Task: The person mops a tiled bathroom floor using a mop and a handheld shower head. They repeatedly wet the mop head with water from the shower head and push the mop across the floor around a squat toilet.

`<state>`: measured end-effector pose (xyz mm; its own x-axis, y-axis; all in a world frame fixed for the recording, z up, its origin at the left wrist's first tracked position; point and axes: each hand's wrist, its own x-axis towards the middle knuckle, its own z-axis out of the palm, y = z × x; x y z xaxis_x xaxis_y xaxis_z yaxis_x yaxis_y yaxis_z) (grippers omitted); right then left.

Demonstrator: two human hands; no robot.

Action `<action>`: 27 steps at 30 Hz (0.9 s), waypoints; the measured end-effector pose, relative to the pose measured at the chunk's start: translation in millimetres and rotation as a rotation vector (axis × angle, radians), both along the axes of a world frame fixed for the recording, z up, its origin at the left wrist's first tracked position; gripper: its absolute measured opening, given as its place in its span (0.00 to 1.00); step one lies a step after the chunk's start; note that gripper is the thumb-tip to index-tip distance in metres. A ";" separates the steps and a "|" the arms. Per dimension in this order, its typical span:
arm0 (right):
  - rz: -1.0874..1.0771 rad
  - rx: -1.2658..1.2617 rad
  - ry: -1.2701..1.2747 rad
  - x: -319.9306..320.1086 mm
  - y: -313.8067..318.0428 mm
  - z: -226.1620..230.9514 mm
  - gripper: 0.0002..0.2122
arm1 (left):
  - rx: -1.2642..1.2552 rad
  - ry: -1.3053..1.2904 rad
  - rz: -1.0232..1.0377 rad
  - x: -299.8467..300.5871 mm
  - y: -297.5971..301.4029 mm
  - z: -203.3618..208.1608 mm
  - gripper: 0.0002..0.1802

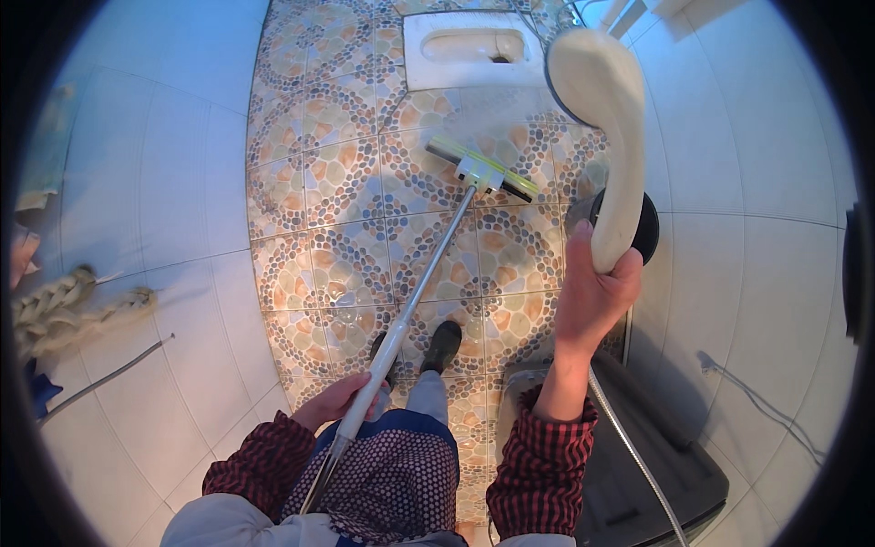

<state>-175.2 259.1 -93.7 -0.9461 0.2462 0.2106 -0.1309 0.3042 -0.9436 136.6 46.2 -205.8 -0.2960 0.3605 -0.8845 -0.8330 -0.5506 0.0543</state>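
My left hand (339, 398) is closed round the white and silver pole of a mop (421, 283), which slants away from my waist. Its flat yellow-green and white head (483, 170) rests on the patterned tile floor ahead of me. Raised at the right, my right hand (594, 292) grips the handle of a white shower head (612, 100). A silver metal hose (629, 442) runs down from below that hand. The shower head's spray face is turned mostly out of sight, and a pale haze shows over the floor beside it.
A white squat toilet (419, 68) is set in the floor at the far end. Behind my right hand stands a round black object (646, 230), partly hidden. A large dark grey bin (638, 483) sits at the lower right. White tiled walls (173, 196) flank both sides.
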 end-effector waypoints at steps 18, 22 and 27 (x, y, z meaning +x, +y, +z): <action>-0.249 0.272 -0.145 4.3 122.7 66.8 0.13 | -0.180 0.132 -0.125 -123.9 2.1 100.6 0.14; -0.277 0.423 -0.128 3.7 125.3 92.8 0.14 | -0.185 0.137 -0.105 -142.3 0.4 113.1 0.16; -0.336 0.505 -0.139 6.3 133.0 116.2 0.14 | -0.166 0.160 -0.107 -172.6 -1.7 139.5 0.16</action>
<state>-168.9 392.2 22.5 -0.8614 0.4373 0.2586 0.1633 0.7204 -0.6741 -36.0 44.5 -66.3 -0.4045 0.2510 -0.8794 -0.8597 -0.4322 0.2721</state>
